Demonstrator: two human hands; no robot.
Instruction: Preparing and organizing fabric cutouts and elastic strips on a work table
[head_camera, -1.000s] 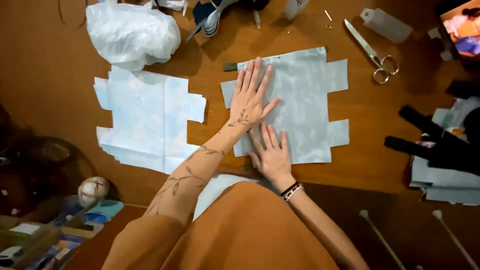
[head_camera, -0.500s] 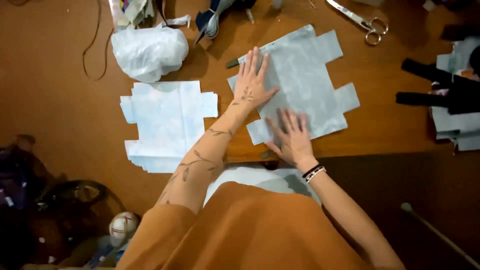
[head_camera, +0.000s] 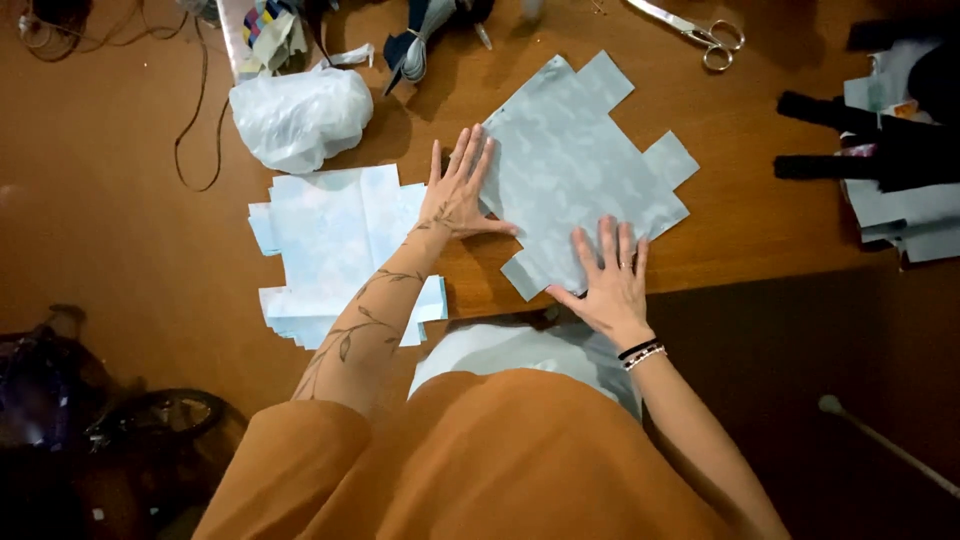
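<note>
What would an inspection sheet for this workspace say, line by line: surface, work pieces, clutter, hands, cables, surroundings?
Surface: brown wooden table, near edge running under the right hand.
Work pieces: notched pale grey-blue cut sheet lying flat and askew; stack of similar light blue sheets to its left.
Clutter: crumpled white plastic bag, scissors, dark objects on more pale sheets at the right edge.
Hands: left hand flat, fingers spread on the cut sheet's left edge; right hand flat on its near corner. Neither grips anything.
Cables: thin dark cord looping left of the bag.
Surroundings: dark floor, shadowy items lower left, pale stick lower right.
</note>
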